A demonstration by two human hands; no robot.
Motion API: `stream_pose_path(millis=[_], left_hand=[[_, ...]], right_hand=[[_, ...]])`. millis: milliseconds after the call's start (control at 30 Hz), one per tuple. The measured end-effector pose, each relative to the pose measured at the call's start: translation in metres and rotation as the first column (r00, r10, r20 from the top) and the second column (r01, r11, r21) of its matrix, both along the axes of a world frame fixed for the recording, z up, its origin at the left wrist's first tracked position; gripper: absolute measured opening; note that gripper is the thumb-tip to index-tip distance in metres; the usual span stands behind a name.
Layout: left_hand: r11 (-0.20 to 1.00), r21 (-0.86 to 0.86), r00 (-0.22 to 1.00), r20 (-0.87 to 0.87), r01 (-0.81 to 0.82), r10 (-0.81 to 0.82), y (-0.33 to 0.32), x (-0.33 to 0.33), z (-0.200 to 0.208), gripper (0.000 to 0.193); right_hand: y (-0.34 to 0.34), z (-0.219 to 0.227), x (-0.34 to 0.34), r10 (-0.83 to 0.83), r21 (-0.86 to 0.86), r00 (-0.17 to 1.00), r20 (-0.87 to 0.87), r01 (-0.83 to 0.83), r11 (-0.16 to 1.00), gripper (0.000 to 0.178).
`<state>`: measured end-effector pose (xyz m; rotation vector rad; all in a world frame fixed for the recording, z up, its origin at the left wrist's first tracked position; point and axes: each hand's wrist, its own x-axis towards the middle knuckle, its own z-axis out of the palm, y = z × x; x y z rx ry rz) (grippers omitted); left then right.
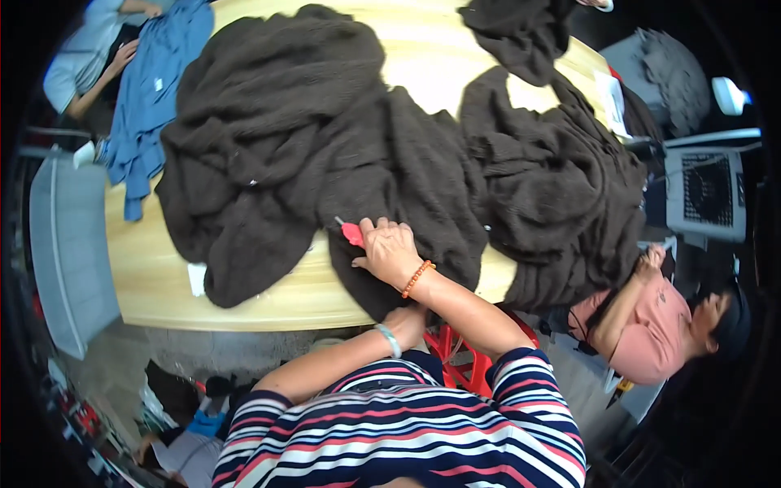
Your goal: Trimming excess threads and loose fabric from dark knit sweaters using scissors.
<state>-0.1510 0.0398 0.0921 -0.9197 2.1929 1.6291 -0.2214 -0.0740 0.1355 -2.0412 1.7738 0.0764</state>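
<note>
Right hand (389, 249) curled round small red tool (352, 234), metal tip exposed, over dark brown cloth (431, 163). Left hand (408, 326) at cloth's near end; grip cannot be told. Cloth rumpled on table (154, 289). Work judged under way: cloth unfolded; finished portion, remainder not determinable.

Reaching forward with right hand (389, 252), gripping with curled fingers (382, 224), angling left forearm (329, 359) inward, holding left hand (409, 324) lower, near right forearm (465, 313).
</note>
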Motion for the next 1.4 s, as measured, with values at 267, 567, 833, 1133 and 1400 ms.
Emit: stream_pose_path(millis=[267,567,833,1133,1400], left_hand=[[0.988,-0.068,0.975,-0.184,-0.141,0.126,-0.008,-0.006,0.016,0.057],[0.817,-0.574,0.946,-0.293,-0.055,-0.142,-0.006,-0.04,0.012,0.072],[0.801,-0.571,0.943,-0.133,0.179,-0.306,-0.007,-0.022,0.006,0.062],[0.797,-0.583,0.943,-0.152,0.155,-0.295,-0.034,-0.024,0.024,0.061],[0.814,-0.581,0.953,-0.236,0.019,-0.191,-0.054,-0.023,0.036,0.058]], right_hand=[[-0.046,-0.006,-0.042,-0.127,0.004,0.975,0.183,0.129,0.992,0.036],[0.001,0.01,-0.292,-0.713,0.068,0.589,0.381,0.751,0.657,0.05],[0.042,-0.014,-0.266,-0.773,0.084,0.486,0.408,0.823,0.562,0.054],[-0.03,0.019,-0.213,-0.593,0.116,0.635,0.495,0.628,0.77,0.045],[-0.101,0.024,-0.213,-0.559,-0.232,0.781,0.278,0.619,0.75,0.018]])
